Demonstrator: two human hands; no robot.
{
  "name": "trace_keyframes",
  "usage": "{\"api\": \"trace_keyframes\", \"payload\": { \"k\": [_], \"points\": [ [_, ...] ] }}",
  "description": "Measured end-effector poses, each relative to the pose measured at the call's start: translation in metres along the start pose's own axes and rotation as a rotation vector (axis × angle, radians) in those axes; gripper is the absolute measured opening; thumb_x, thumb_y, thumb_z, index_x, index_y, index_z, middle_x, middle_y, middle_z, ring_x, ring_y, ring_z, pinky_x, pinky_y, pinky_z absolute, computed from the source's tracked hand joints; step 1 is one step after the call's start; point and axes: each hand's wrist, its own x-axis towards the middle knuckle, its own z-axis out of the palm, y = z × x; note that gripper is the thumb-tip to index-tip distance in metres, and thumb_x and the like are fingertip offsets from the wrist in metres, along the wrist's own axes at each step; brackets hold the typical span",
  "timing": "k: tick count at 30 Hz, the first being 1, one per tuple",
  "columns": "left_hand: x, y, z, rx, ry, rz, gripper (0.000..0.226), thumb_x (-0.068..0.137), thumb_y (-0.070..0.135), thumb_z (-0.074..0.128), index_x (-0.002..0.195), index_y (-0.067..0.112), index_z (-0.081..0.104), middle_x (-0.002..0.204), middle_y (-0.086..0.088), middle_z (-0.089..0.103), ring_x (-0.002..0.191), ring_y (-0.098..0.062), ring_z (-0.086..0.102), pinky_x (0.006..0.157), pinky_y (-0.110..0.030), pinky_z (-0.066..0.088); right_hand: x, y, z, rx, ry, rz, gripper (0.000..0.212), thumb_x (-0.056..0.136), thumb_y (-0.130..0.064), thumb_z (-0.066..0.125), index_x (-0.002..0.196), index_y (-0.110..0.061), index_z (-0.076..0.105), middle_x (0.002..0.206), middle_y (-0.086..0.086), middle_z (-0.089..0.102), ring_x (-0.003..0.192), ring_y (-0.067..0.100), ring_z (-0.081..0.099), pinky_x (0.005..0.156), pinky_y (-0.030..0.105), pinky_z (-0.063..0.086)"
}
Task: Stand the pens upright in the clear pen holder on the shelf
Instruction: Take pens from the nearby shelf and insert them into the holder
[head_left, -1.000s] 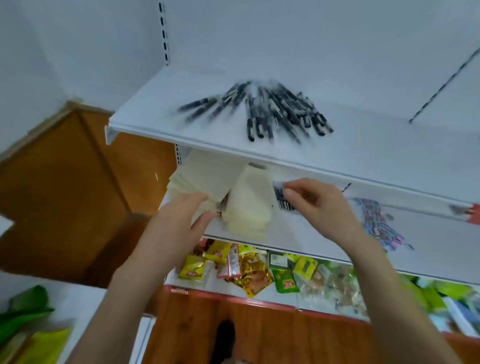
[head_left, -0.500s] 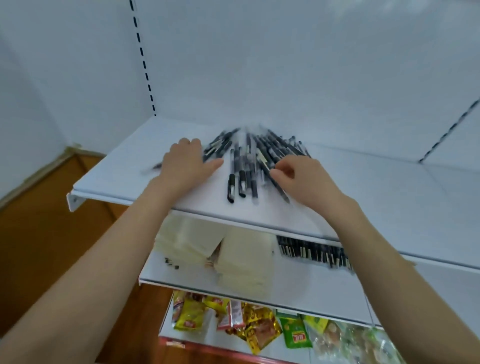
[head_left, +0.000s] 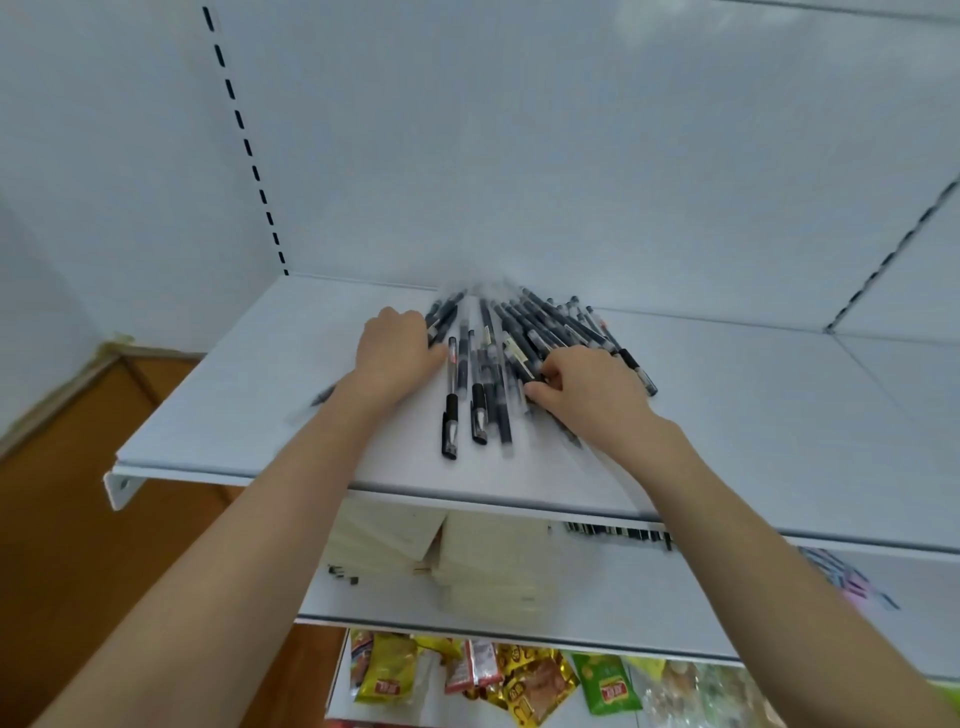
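Two hands lie on a loose heap of black pens (head_left: 491, 364) on the top shelf (head_left: 753, 431). The left hand (head_left: 400, 353) lies palm down on the heap's left edge. Its fingertips are bent out of sight, so I cannot tell whether it grips anything. The right hand (head_left: 592, 389) has its fingers curled and thumb tucked in, pinching a few pens at the heap's right side.

Lowest in view, bright snack packets (head_left: 519, 675) are cut off by the bottom edge. Above them, a lower shelf (head_left: 675, 597) carries pale cream packs (head_left: 493, 561), blurred and half hidden under the top shelf.

On the top shelf, three capped pen ends reach toward the front lip between the hands. One stray pen (head_left: 323, 397) shows only its tip beside the left forearm. The heap overlaps too much to count, though it is well over a dozen pens. Its far ends smear into blur against the white back panel (head_left: 519, 156).
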Motion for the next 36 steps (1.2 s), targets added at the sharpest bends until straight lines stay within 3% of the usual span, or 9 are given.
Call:
{"api": "trace_keyframes", "payload": {
  "k": [5, 8, 11, 14, 17, 24, 28, 32, 36],
  "points": [
    [-0.002, 0.006, 0.001, -0.023, 0.026, 0.015, 0.031, 0.089, 0.021, 0.049, 0.104, -0.005, 0.049, 0.111, -0.025, 0.051, 0.098, -0.038, 0.052, 0.072, -0.034, 0.036, 0.004, -0.002, 0.002, -0.015, -0.026, 0.056, 0.028, 0.085, -0.022, 0.053, 0.062, -0.012, 0.042, 0.053, 0.002, 0.040, 0.049, 0.020, 0.037, 0.044, 0.022, 0.024],
    [-0.001, 0.009, 0.001, -0.028, 0.054, 0.023, 0.024, 0.089, 0.017, 0.048, 0.102, -0.004, 0.048, 0.102, -0.021, 0.055, 0.082, -0.031, 0.049, 0.065, -0.033, 0.033, 0.005, -0.002, -0.001, -0.010, -0.044, 0.083, 0.037, 0.084, -0.022, 0.053, 0.054, -0.015, 0.033, 0.049, -0.001, 0.033, 0.045, 0.017, 0.030, 0.045, 0.022, 0.022],
    [0.001, 0.011, -0.001, 0.004, 0.031, 0.047, 0.020, 0.090, 0.018, 0.047, 0.097, -0.001, 0.049, 0.091, -0.014, 0.050, 0.077, -0.027, 0.043, 0.065, -0.032, 0.032, 0.006, -0.002, -0.002, -0.009, -0.057, 0.101, 0.043, 0.083, -0.021, 0.055, 0.050, -0.016, 0.027, 0.045, -0.001, 0.028, 0.043, 0.017, 0.026, 0.045, 0.022, 0.021],
    [0.004, 0.011, -0.005, 0.056, -0.014, 0.087, 0.018, 0.089, 0.018, 0.049, 0.078, 0.004, 0.047, 0.080, -0.009, 0.049, 0.075, -0.027, 0.045, 0.064, -0.031, 0.034, 0.005, -0.003, -0.006, 0.000, -0.068, 0.125, 0.046, 0.083, -0.023, 0.056, 0.049, -0.015, 0.026, 0.045, -0.001, 0.027, 0.042, 0.017, 0.025, 0.045, 0.023, 0.020],
    [0.005, 0.010, -0.009, 0.081, -0.048, 0.112, 0.035, 0.090, 0.022, 0.048, 0.060, 0.010, 0.037, 0.064, -0.002, 0.040, 0.072, -0.026, 0.045, 0.062, -0.029, 0.033, 0.003, -0.002, -0.010, 0.029, -0.089, 0.135, 0.047, 0.084, -0.027, 0.057, 0.050, -0.016, 0.026, 0.046, -0.001, 0.028, 0.042, 0.015, 0.025, 0.045, 0.023, 0.020],
    [0.011, 0.001, -0.014, 0.045, -0.059, 0.061, 0.029, 0.087, 0.020, 0.048, 0.062, 0.013, 0.035, 0.066, 0.000, 0.039, 0.060, -0.018, 0.042, 0.050, -0.023, 0.026, 0.004, 0.002, -0.007, 0.129, -0.078, 0.154, 0.053, 0.082, -0.030, 0.061, 0.044, -0.017, 0.026, 0.041, -0.003, 0.025, 0.040, 0.016, 0.026, 0.046, 0.023, 0.021],
    [0.007, -0.005, -0.024, -0.081, -0.106, 0.058, 0.034, 0.089, 0.021, 0.047, 0.060, 0.013, 0.032, 0.062, -0.002, 0.037, 0.055, -0.017, 0.037, 0.049, -0.026, 0.024, 0.006, 0.008, -0.003, 0.267, 0.030, 0.164, 0.043, 0.083, -0.029, 0.058, 0.048, -0.012, 0.038, 0.047, 0.001, 0.032, 0.046, 0.017, 0.030, 0.051, 0.025, 0.028],
    [-0.003, -0.006, -0.041, -0.273, -0.069, 0.086, 0.035, 0.088, 0.020, 0.048, 0.059, 0.012, 0.030, 0.056, -0.003, 0.037, 0.049, -0.017, 0.035, 0.047, -0.026, 0.026, 0.007, 0.003, -0.014, 0.519, 0.245, 0.152, 0.029, 0.088, -0.030, 0.053, 0.072, -0.007, 0.060, 0.059, -0.003, 0.054, 0.055, 0.010, 0.047, 0.056, 0.025, 0.038],
    [-0.018, 0.007, -0.063, -0.716, 0.032, 0.166, 0.030, 0.088, 0.019, 0.049, 0.062, 0.014, 0.036, 0.057, -0.002, 0.040, 0.046, -0.013, 0.037, 0.043, -0.020, 0.030, 0.003, -0.015, -0.026, 0.893, 0.277, 0.138, 0.023, 0.094, -0.025, 0.045, 0.082, -0.012, 0.059, 0.073, -0.004, 0.066, 0.065, 0.015, 0.059, 0.059, 0.029, 0.047]
  ]
}}
